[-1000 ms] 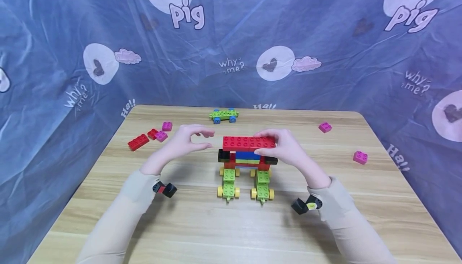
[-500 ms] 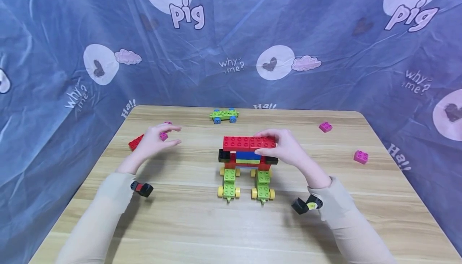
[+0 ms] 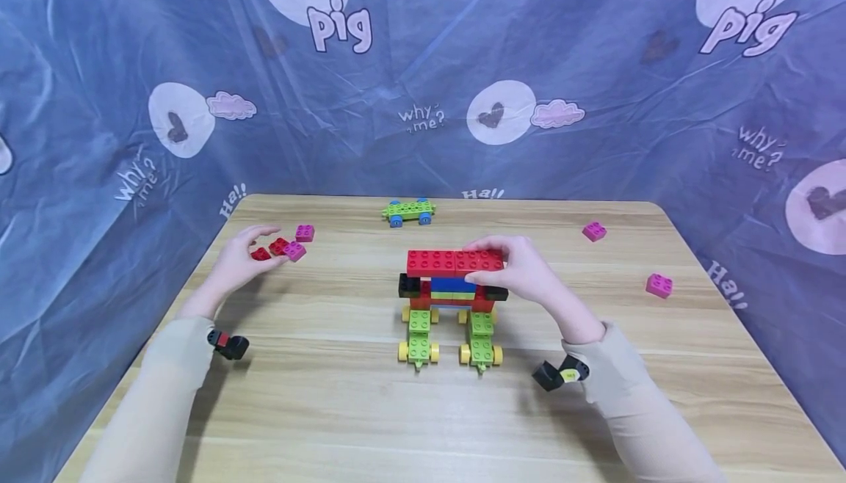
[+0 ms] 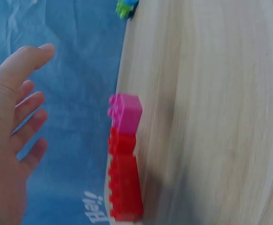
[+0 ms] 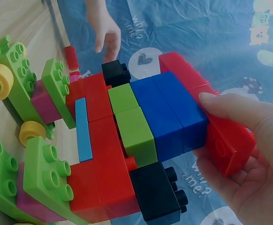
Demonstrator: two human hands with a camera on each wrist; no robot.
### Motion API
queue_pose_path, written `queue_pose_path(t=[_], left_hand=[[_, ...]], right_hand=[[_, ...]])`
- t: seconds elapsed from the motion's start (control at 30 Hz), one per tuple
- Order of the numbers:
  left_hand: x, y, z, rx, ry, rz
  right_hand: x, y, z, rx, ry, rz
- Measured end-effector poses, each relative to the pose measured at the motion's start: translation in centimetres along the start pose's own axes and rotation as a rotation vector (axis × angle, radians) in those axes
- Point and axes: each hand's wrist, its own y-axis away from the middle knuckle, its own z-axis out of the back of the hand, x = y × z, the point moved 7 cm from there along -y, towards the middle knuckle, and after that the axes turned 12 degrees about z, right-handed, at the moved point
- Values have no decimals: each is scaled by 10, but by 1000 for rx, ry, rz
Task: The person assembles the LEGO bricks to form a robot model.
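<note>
Assembly of building bricks (image 3: 453,285) stands near the middle of the wooden table (image 3: 423,424), on two green wheeled bases (image 3: 418,348). Eight yellow wheels (image 3: 403,351) are visible, some partly covered. Count higher up: two black bricks (image 3: 408,285), two blue bricks (image 5: 155,119), and two red roof bricks (image 3: 431,263) end to end on top. Right hand (image 3: 515,274) grasps the right end of the roof, thumb on the near side, fingers curled behind.

Change: over the last second, left hand (image 3: 234,259) has travelled from beside the assembly to the loose bricks at left; right hand and assembly hold position. Judgement: attention on the left side now goes to the loose bricks, with the right hand alone steadying the assembly. Left fingers are released, thumb spread well away from them; nothing held, and the left wrist view shows them apart from the bricks.

Loose at left: one longer red brick (image 3: 261,254), mostly covered by the hand in the head view; one smaller red brick (image 3: 278,246); two magenta bricks (image 3: 294,251). Two more magenta bricks lie at right, well apart, total four.

Far edge: one green chassis (image 3: 407,211) with blue wheels. Behind: printed blue cloth (image 3: 423,42).
</note>
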Motion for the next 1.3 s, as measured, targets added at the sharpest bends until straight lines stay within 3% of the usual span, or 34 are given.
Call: queue_pose_path(t=[0.27, 0.6, 0.87, 1.3], left_hand=[[28, 1, 7, 37, 0, 51], [57, -1, 3, 94, -42, 123], [76, -1, -6, 182, -45, 206], [87, -3, -15, 215, -165, 235]], right_hand=[[0, 1, 0, 2, 0, -4], [0, -1, 1, -3, 5, 8], [0, -1, 0, -1, 4, 11], [0, -1, -1, -5, -14, 25]])
